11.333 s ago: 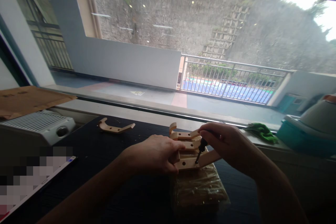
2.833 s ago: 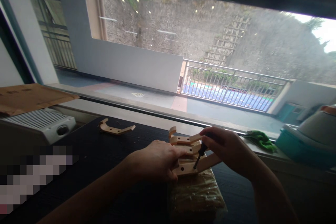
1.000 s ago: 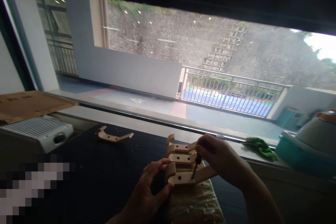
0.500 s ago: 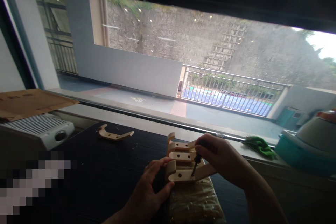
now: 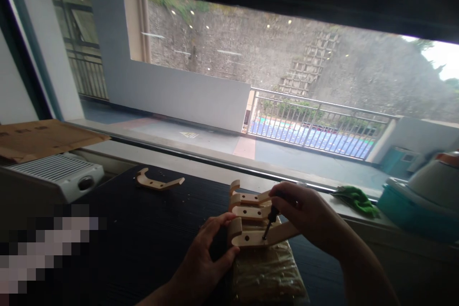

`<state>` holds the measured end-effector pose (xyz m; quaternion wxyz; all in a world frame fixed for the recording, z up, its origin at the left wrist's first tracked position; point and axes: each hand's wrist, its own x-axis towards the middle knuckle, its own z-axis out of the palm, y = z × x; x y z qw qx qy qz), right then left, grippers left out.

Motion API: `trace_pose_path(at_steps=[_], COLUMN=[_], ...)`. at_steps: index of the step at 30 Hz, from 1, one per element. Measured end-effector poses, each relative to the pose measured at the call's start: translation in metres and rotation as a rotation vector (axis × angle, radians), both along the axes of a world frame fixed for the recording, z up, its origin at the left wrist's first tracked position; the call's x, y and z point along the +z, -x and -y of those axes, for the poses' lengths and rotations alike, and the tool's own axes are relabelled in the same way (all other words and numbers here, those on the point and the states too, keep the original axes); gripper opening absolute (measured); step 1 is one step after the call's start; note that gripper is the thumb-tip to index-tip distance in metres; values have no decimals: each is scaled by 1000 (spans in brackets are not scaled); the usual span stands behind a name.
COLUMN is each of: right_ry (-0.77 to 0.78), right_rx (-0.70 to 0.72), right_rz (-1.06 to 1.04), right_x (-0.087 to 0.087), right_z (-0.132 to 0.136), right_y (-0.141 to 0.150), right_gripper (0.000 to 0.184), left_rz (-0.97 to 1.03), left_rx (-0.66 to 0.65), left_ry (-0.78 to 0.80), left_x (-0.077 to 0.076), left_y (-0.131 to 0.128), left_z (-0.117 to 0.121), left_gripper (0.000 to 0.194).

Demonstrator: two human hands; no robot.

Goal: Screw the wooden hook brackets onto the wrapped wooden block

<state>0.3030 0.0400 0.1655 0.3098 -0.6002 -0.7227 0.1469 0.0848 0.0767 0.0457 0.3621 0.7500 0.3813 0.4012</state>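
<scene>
My right hand is closed round the dark handle of a screwdriver. Its shaft slants down, and the tip meets the right-hand hole of the nearest wooden hook. That hook is pale, curls up at its left end and lies across a long block wrapped in brown tape. Fingers and thumb of my left hand grip the hook's curled end and the block's left side. Behind it, two more wooden hooks, a middle one and a far one, sit in a row on the block.
A loose wooden hook lies on the black table to the left, among small crumbs. Further left, a brown paper envelope rests over a white vented appliance. A green cloth and a teal container stand by the window sill at right.
The view has shifted very slightly. My right hand and the screwdriver handle have tilted a little to the right, with the tip still at the same hole. My left hand keeps its hold.
</scene>
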Motion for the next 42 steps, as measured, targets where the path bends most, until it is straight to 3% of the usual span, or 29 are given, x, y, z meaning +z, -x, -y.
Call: trace_pose_path(at_steps=[3,9,19,29,38,42], right_ry=[7,-6,-46,-23,-2,-20], right_rx=[1,-126,20,-123,20,-63], right_rz=[0,19,5,42,-15,26], right_x=[-1,-6,4,-2,4,-1], right_z=[-2,-11,2,-6,4,-5], right_y=[-2,-10,3,-6,-3,-5], right_gripper=[19,24,22,30,25,27], left_rz=[21,44,48,40,50,55], left_rx=[-1,10,9,19,11,11], left_ry=[-15,-40,-40,-37,-30,-30], left_x=[0,-2,-4,-1,-3,-3], left_y=[-1,-1,-1,-1,-1,-1], left_z=[-1,-3,-3,-3,-3,-3], left_gripper=[42,41,41,41,42,42])
